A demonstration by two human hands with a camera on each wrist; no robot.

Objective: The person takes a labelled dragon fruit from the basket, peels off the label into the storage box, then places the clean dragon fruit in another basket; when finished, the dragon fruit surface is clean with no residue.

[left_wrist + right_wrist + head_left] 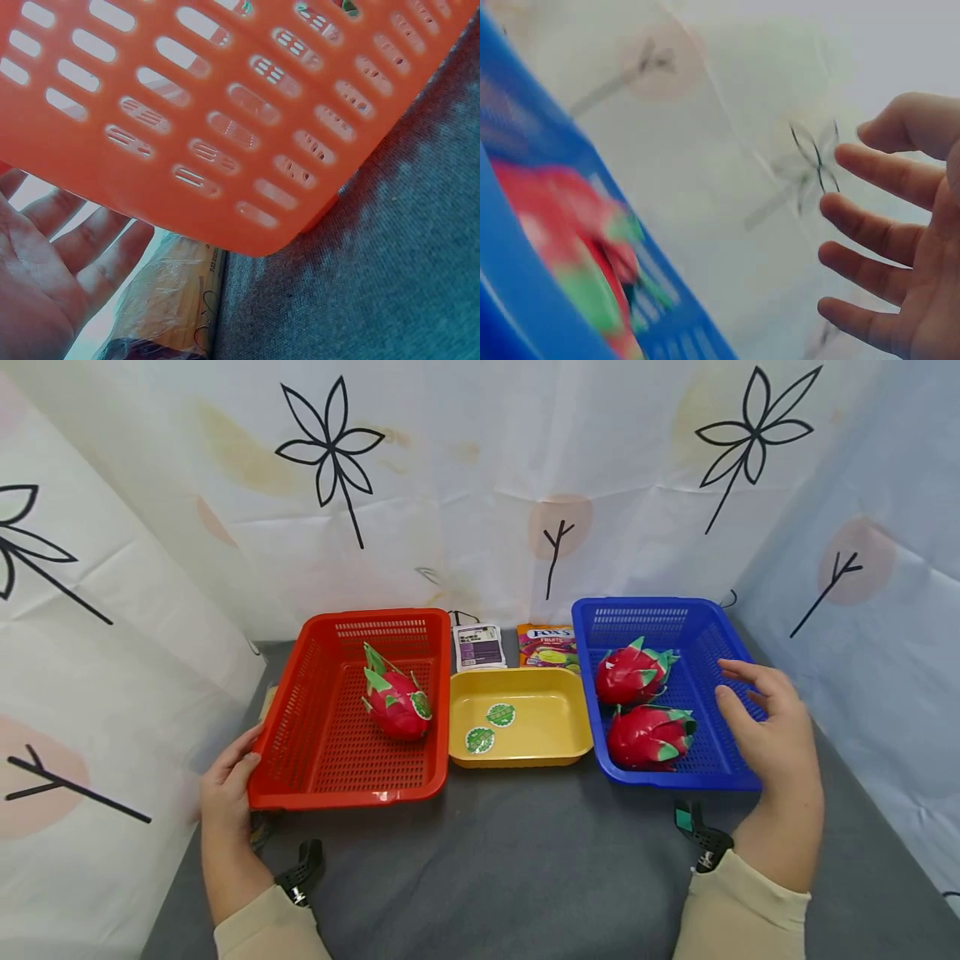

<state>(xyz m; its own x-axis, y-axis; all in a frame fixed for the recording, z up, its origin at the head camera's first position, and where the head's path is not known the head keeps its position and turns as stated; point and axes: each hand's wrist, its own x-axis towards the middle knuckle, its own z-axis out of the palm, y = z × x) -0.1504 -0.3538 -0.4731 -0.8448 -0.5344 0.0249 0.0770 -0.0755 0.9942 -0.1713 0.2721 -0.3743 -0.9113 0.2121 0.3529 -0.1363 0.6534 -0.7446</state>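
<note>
My left hand [228, 785] is at the left rim of a red plastic basket [352, 797]; in the left wrist view its fingers [105, 247] look fairly straight, reaching to the rim's underside. One dragon fruit [393, 706] with a round green sticker lies inside. Over the right side of a blue basket [720, 652] hovers my right hand [780, 727], fingers spread and holding nothing. Two more dragon fruits, one farther back [626, 677] and one nearer [648, 739], lie in that basket, left of the hand. A yellow tray [525, 756] between the baskets bears two green round stickers [501, 715].
Behind the tray are an orange FOX'S candy bag [547, 643] and a white-and-purple packet [480, 647]. A plastic-wrapped package [172, 292] lies beside the red basket's left side. Patterned cloth walls [480, 485] enclose the grey table [510, 860].
</note>
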